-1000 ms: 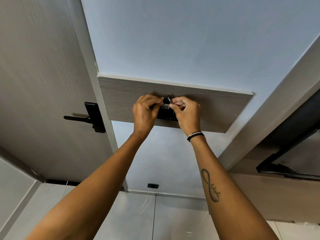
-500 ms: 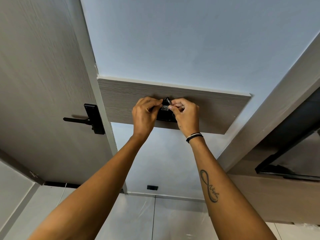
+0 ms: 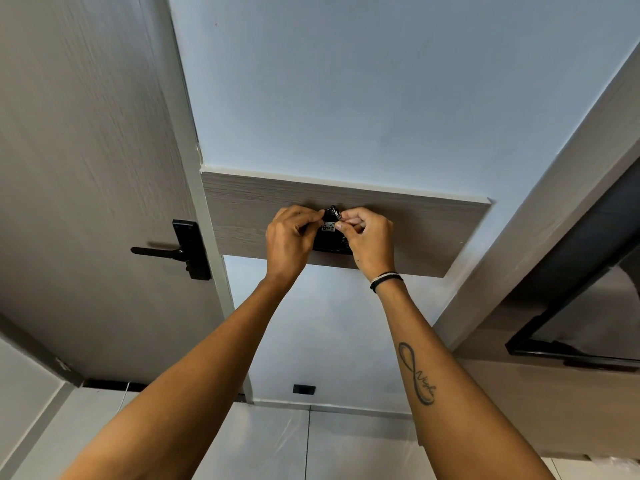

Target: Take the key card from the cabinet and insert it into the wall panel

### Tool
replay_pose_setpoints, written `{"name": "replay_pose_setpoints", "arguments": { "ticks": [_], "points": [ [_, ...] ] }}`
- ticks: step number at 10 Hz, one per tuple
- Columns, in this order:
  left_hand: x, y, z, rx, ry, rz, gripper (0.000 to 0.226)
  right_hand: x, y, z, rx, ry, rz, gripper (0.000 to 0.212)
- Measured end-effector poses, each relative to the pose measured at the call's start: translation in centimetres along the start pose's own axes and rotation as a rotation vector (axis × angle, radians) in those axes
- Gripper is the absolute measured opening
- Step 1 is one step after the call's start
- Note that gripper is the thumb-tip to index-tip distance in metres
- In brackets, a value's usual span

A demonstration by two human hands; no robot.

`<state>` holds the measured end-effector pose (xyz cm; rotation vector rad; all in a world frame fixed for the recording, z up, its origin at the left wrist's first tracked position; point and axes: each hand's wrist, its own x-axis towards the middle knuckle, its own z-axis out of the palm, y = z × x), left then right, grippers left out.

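A small black key card with a white label and a metal ring at its top is held against the black wall panel. The panel sits on a grey wood-grain strip on the pale blue wall. My left hand pinches the card's left edge. My right hand pinches its right edge and the ring. Both hands cover most of the panel, so I cannot tell how deep the card sits in it.
A grey door with a black lever handle stands to the left. A wood-grain cabinet with a dark-framed opening is on the right. A small black socket sits low on the wall above the pale floor tiles.
Both hands stay pinched on the card at the panel. They have barely moved against the wall strip; the head view has shifted slightly.
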<state>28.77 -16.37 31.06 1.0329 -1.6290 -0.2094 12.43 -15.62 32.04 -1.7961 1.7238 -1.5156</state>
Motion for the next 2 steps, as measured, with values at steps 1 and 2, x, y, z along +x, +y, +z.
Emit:
{"name": "replay_pose_setpoints", "arguments": {
  "ticks": [1, 2],
  "points": [
    [0.4, 0.4, -0.5, 0.029, -0.043, 0.013, 0.018, 0.3, -0.8, -0.5, -0.05, -0.043, -0.007, 0.012],
    [0.2, -0.3, -1.1, 0.152, -0.022, 0.061, 0.025, -0.2, -1.0, -1.7, -0.182, -0.025, -0.13, 0.016]
  ]
}}
